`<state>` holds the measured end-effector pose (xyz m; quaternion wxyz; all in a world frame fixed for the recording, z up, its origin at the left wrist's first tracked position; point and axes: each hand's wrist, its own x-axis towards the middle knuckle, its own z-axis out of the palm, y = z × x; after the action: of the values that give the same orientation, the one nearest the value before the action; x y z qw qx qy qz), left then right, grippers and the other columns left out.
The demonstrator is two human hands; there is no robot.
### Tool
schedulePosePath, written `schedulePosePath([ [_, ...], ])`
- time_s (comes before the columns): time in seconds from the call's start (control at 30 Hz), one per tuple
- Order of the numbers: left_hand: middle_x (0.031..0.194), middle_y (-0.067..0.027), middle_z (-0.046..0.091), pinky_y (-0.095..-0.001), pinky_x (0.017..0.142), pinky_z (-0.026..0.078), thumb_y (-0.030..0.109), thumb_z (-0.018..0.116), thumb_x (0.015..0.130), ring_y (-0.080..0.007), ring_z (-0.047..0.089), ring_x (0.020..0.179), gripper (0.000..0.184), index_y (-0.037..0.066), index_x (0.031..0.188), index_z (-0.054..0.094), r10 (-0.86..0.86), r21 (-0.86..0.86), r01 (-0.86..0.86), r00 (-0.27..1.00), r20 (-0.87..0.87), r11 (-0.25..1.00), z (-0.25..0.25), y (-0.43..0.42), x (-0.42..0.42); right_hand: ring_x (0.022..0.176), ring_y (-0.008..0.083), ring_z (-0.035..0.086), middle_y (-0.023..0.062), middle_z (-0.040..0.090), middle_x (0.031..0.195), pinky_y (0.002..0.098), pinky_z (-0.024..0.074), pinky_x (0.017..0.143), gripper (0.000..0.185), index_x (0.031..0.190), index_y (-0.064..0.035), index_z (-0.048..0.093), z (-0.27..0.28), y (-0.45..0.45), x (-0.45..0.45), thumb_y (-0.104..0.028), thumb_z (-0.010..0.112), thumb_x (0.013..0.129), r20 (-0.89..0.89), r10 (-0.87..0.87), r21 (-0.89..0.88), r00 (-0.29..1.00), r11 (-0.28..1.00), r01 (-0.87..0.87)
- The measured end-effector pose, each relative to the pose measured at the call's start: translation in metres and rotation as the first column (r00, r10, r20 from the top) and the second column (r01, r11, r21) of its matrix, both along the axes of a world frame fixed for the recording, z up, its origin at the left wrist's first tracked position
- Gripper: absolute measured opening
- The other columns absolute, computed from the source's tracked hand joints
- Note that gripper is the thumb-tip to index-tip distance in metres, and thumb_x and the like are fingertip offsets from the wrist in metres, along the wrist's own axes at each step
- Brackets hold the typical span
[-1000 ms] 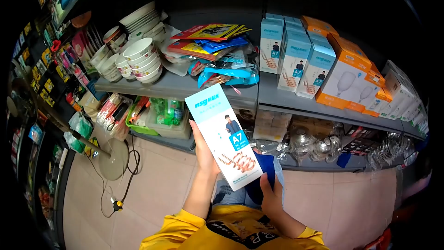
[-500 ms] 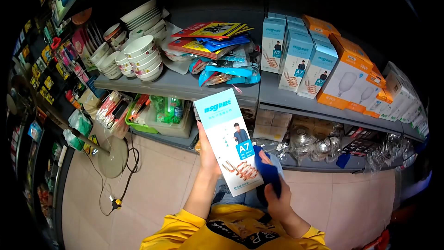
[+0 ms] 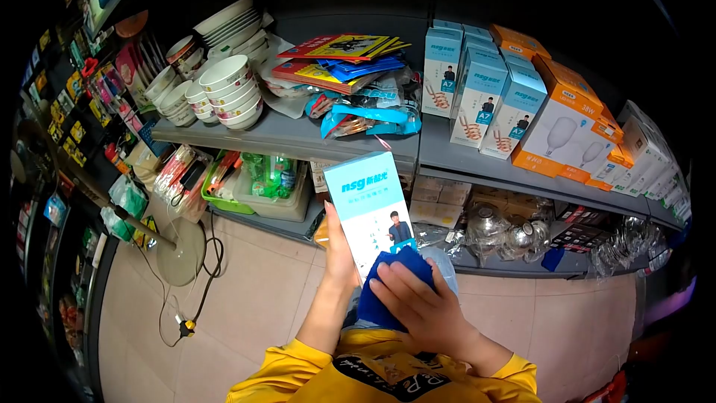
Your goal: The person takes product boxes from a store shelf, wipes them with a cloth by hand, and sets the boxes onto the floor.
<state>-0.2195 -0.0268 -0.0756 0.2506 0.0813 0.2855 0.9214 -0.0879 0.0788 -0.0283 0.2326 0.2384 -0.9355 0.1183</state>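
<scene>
A tall light-blue and white box marked "nsg" stands tilted in front of me, its printed face up toward the camera. My left hand grips it along the left edge, fingers partly hidden behind. Over the lower half of that face lies a blue cloth, covering most of the "A7" label and the coil picture. My right hand presses the cloth against the box, its fingers lying across it. Similar boxes stand on the shelf beyond.
On the grey shelf sit stacked bowls, booklets and orange bulb boxes. Lower down are a plastic bin and wrapped metal bowls. A round stand base and a cable are on the tiled floor.
My right hand has brought the blue cloth from the box's right edge onto its lower front, covering the coil picture. The box has shifted slightly down and right.
</scene>
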Motion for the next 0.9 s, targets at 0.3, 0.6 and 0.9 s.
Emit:
schedulePosePath([
  [0.3,0.121,-0.0145,0.043,-0.0342,0.092,0.037,0.056,0.013,0.086,-0.0237,0.044,0.109,0.069,0.002,0.124,0.033,-0.091,-0.091,0.068,0.957,-0.277,0.994,0.010,0.000,0.014,0.118,0.0216,0.036,0.0100,0.039,0.127,0.0446,0.0256,0.096,0.057,0.120,-0.0053,0.042,0.034,0.013,-0.024,-0.018,0.060,0.068,0.036,0.024,-0.144,0.999,0.989,-0.019],
  [0.6,0.115,-0.0128,0.046,-0.0331,0.085,0.042,0.054,0.011,0.087,-0.0215,0.049,0.102,0.065,0.005,0.125,0.030,-0.115,-0.148,0.082,0.967,-0.229,0.986,0.020,0.015,0.033,0.122,0.0297,0.031,0.0144,0.040,0.126,0.0398,0.0218,0.099,0.040,0.120,0.0002,0.041,0.061,0.033,-0.063,-0.018,0.042,0.085,-0.021,0.090,-0.479,0.996,0.874,-0.089],
  [0.9,0.099,-0.0109,0.053,-0.0293,0.074,0.048,0.055,0.012,0.086,-0.0179,0.055,0.086,0.066,0.004,0.118,0.038,-0.158,-0.070,0.151,0.981,-0.115,0.986,0.020,0.010,0.038,0.117,0.0232,0.038,0.0147,0.044,0.122,0.0307,0.0266,0.096,0.042,0.120,0.0034,0.039,0.066,0.030,-0.059,-0.026,0.037,0.090,0.053,0.295,-0.852,0.954,0.512,-0.111],
])
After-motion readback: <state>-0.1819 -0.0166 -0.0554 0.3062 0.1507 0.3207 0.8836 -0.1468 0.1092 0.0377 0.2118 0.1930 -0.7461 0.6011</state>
